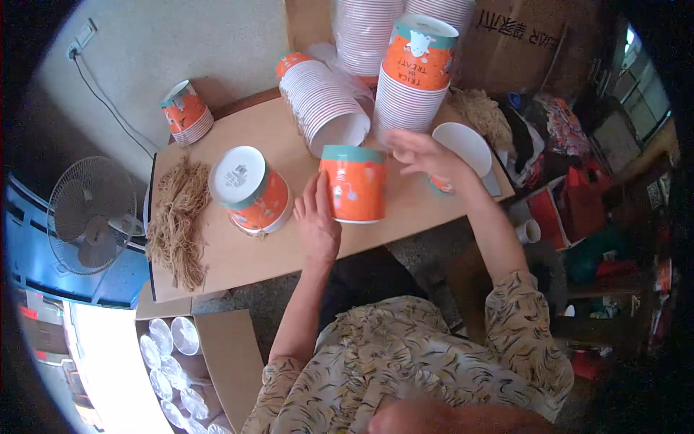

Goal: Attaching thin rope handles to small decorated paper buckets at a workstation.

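An orange paper bucket [357,189] with a teal band is held over the table's front by my left hand [316,220], whose fingers press on its left side. My right hand [423,153] is raised just right of the bucket, fingers spread and slightly blurred, with nothing in it. To the left stand orange buckets [264,206] nested upside down, a white base on top. Beyond my right hand, a bucket with a white round face [463,147] lies partly hidden by my wrist. A bundle of brown twine [179,217] lies at the table's left.
A nested bucket stack [323,100] lies on its side at the back, beside a tall upright stack [410,105]. A small stack [186,112] stands back left. Left of the table [289,253] are a fan [92,215] and a carton [235,362] holding clear plastic cups.
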`<action>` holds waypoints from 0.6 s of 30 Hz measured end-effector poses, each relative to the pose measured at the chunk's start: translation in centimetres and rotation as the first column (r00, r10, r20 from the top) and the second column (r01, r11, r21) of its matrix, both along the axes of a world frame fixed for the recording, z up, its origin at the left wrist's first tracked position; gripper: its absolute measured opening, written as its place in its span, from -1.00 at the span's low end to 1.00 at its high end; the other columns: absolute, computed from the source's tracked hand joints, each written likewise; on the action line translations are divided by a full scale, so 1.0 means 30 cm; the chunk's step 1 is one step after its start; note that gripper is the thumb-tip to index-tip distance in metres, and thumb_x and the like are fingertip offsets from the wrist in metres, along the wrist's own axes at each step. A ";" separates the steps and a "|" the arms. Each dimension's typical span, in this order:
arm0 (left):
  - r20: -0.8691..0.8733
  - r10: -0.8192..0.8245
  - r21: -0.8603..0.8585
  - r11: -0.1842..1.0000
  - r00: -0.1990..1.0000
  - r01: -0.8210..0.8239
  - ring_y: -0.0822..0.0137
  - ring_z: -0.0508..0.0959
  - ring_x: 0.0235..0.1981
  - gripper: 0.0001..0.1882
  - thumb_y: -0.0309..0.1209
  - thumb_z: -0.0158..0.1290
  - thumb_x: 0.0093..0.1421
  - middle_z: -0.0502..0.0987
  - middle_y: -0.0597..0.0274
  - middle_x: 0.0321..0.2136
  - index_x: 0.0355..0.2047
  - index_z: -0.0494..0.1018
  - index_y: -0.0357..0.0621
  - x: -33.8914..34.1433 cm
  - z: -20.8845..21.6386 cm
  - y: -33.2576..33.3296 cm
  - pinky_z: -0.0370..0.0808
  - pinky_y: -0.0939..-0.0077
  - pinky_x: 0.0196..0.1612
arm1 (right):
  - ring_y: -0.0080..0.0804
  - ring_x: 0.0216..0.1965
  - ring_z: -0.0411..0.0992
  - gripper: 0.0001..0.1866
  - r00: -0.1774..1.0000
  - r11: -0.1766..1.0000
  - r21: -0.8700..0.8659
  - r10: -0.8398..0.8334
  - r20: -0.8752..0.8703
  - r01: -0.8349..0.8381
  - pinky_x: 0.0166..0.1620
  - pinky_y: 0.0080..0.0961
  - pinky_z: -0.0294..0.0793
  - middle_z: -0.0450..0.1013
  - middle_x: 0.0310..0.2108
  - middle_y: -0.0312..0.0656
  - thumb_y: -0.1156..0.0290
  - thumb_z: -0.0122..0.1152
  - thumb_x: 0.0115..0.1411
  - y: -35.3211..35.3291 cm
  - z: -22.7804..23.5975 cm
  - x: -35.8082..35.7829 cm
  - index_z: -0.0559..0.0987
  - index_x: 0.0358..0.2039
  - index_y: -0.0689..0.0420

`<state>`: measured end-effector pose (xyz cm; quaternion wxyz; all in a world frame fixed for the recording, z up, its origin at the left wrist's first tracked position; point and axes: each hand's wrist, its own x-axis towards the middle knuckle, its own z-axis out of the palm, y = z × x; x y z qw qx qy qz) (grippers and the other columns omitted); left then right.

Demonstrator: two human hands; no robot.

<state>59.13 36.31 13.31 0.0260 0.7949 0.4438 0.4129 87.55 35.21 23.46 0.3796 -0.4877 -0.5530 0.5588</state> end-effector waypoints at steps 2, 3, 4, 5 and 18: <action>-0.121 0.063 0.072 0.996 0.991 -0.055 0.08 0.37 0.20 -0.26 -0.50 0.02 0.16 0.29 0.23 0.33 0.40 0.19 0.00 -0.004 0.030 -0.069 0.30 0.12 0.17 | -0.19 0.39 0.16 0.13 0.985 0.994 -0.021 -0.103 0.141 0.107 0.27 -0.12 0.30 0.17 0.39 -0.02 -0.20 0.40 0.10 -0.020 0.043 -0.055 0.09 0.46 0.19; -0.130 0.052 0.121 0.992 0.990 -0.036 0.09 0.37 0.21 -0.26 -0.45 0.03 0.18 0.27 0.23 0.34 0.41 0.18 0.02 -0.003 0.036 -0.089 0.29 0.11 0.18 | -0.19 0.39 0.16 0.13 0.984 0.994 -0.024 -0.100 0.146 0.105 0.27 -0.12 0.30 0.17 0.39 -0.02 -0.20 0.40 0.10 -0.027 0.049 -0.070 0.09 0.46 0.19; -0.139 0.049 0.169 0.985 0.989 -0.025 0.10 0.36 0.22 -0.26 -0.40 0.04 0.20 0.26 0.24 0.36 0.42 0.17 0.04 -0.006 0.047 -0.108 0.28 0.09 0.18 | -0.19 0.37 0.18 0.13 0.994 0.997 -0.067 -0.024 0.108 0.032 0.27 -0.12 0.29 0.20 0.37 -0.03 -0.21 0.42 0.08 -0.026 0.055 -0.088 0.11 0.45 0.18; -0.168 0.035 0.161 0.987 0.985 -0.007 0.15 0.37 0.22 -0.28 -0.32 0.02 0.24 0.24 0.26 0.37 0.43 0.16 0.08 -0.011 0.056 -0.135 0.27 0.12 0.18 | -0.18 0.36 0.19 0.13 0.996 0.993 -0.109 0.051 0.067 -0.043 0.27 -0.13 0.28 0.23 0.35 -0.04 -0.21 0.43 0.07 -0.027 0.060 -0.108 0.13 0.44 0.17; 0.223 -0.028 0.097 0.995 0.974 0.007 0.01 0.39 0.21 -0.29 -0.60 0.14 0.13 0.37 -0.06 0.19 0.32 0.31 -0.01 -0.150 0.025 -0.236 0.34 0.03 0.17 | -0.29 0.21 0.37 -0.05 0.978 0.981 0.186 -0.095 0.188 0.060 0.29 -0.34 0.25 0.44 0.16 -0.08 -0.10 0.38 0.00 -0.056 0.121 -0.150 0.38 0.28 0.28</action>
